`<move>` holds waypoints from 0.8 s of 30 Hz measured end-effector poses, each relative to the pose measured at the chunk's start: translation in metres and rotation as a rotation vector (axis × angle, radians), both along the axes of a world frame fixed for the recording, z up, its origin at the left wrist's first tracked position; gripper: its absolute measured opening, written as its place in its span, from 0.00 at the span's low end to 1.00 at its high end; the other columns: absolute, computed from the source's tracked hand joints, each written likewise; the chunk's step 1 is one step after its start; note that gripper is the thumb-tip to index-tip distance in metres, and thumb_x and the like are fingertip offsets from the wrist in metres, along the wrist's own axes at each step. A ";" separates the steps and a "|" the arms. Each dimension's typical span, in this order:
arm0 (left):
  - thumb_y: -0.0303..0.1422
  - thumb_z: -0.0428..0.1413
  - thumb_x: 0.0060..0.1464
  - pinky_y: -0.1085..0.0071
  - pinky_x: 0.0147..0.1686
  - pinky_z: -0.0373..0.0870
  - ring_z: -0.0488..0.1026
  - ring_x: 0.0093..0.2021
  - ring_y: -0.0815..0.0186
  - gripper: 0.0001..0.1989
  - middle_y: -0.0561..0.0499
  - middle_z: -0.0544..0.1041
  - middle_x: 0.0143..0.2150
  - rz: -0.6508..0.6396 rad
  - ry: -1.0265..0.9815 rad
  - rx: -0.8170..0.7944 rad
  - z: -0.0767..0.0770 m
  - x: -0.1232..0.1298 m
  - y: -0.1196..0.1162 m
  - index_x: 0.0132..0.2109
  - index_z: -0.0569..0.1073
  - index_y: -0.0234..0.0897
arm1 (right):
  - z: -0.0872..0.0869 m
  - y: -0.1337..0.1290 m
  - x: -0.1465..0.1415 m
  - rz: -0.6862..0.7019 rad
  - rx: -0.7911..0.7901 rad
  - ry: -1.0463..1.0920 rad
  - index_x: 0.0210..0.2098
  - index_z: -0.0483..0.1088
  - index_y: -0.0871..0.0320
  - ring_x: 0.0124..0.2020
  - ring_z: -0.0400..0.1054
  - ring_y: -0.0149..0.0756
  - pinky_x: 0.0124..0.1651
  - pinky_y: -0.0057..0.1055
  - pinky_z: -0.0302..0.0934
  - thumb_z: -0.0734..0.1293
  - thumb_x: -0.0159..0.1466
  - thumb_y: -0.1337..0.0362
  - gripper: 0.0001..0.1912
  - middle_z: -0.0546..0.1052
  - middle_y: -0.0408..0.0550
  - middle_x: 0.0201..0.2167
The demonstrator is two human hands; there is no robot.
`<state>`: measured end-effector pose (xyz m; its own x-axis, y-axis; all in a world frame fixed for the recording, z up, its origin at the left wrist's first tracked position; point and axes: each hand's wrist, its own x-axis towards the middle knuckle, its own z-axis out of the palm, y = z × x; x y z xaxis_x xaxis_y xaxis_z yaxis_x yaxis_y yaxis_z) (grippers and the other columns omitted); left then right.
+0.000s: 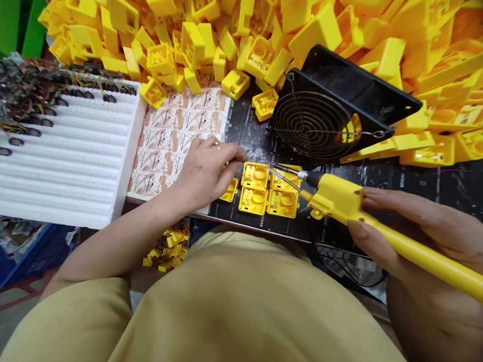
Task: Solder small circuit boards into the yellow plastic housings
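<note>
My right hand is wrapped round a yellow soldering iron that has a thin metal tube beside its tip. That tip reaches over a group of small yellow plastic housings lying open side up on the black mat. My left hand rests at the left of the group, its fingers curled and pinched close to the upper left housing. What is between those fingers, if anything, is too small to make out. Partly under this hand lies another yellow housing.
A black fan with a wire guard stands behind the housings. Large heaps of yellow cases fill the back. A white ribbed foam tray at left bears wired parts. Beside it lies a printed sheet.
</note>
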<state>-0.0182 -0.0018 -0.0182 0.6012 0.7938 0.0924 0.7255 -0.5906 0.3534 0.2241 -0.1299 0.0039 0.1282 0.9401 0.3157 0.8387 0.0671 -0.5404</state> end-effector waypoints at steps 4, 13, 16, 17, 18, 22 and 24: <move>0.36 0.49 0.62 0.59 0.45 0.62 0.71 0.43 0.56 0.13 0.47 0.80 0.37 -0.077 0.101 0.019 -0.001 0.002 0.004 0.46 0.76 0.37 | -0.002 -0.002 0.000 -0.108 -0.064 0.158 0.47 0.73 0.39 0.39 0.76 0.39 0.43 0.37 0.74 0.73 0.60 0.60 0.16 0.80 0.42 0.41; 0.35 0.50 0.60 0.51 0.52 0.58 0.70 0.43 0.56 0.11 0.48 0.79 0.35 -0.095 0.171 0.045 -0.005 0.000 0.003 0.37 0.77 0.39 | -0.005 -0.005 0.003 -0.129 -0.042 0.181 0.50 0.72 0.36 0.43 0.76 0.41 0.48 0.41 0.76 0.72 0.62 0.56 0.17 0.79 0.42 0.43; 0.36 0.51 0.59 0.52 0.55 0.58 0.70 0.45 0.56 0.11 0.47 0.79 0.39 -0.110 0.134 0.031 -0.004 -0.004 0.005 0.41 0.76 0.39 | -0.005 -0.005 0.004 -0.109 -0.040 0.166 0.50 0.71 0.36 0.43 0.76 0.41 0.49 0.42 0.76 0.72 0.61 0.56 0.18 0.79 0.42 0.44; 0.37 0.51 0.59 0.53 0.55 0.58 0.70 0.47 0.56 0.12 0.46 0.79 0.42 -0.108 0.110 0.013 -0.002 -0.007 0.005 0.45 0.76 0.39 | -0.005 -0.005 0.005 -0.107 -0.042 0.162 0.51 0.71 0.36 0.43 0.76 0.41 0.50 0.42 0.76 0.72 0.61 0.56 0.18 0.79 0.42 0.44; 0.38 0.52 0.59 0.53 0.56 0.59 0.69 0.49 0.55 0.14 0.45 0.79 0.45 -0.100 0.086 -0.010 -0.001 -0.011 0.006 0.48 0.74 0.38 | -0.005 -0.005 0.006 -0.109 -0.049 0.157 0.51 0.71 0.36 0.43 0.76 0.41 0.50 0.43 0.76 0.72 0.61 0.56 0.18 0.79 0.42 0.44; 0.40 0.53 0.58 0.56 0.56 0.61 0.71 0.51 0.56 0.15 0.46 0.79 0.48 -0.011 0.014 -0.092 0.003 -0.026 0.007 0.49 0.73 0.37 | -0.005 -0.004 0.008 -0.116 -0.063 0.133 0.50 0.72 0.37 0.43 0.76 0.40 0.49 0.40 0.76 0.73 0.60 0.58 0.18 0.79 0.42 0.43; 0.38 0.53 0.59 0.57 0.56 0.63 0.73 0.49 0.59 0.11 0.48 0.80 0.45 0.019 -0.022 -0.116 0.003 -0.030 0.007 0.43 0.75 0.38 | -0.005 -0.004 0.008 -0.103 -0.061 0.129 0.50 0.72 0.38 0.43 0.76 0.40 0.48 0.39 0.76 0.73 0.60 0.59 0.19 0.79 0.42 0.44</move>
<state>-0.0483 0.0053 -0.0156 0.5851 0.8108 0.0123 0.7274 -0.5315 0.4342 0.2320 -0.1338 -0.0015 0.2605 0.9370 0.2327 0.7626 -0.0519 -0.6447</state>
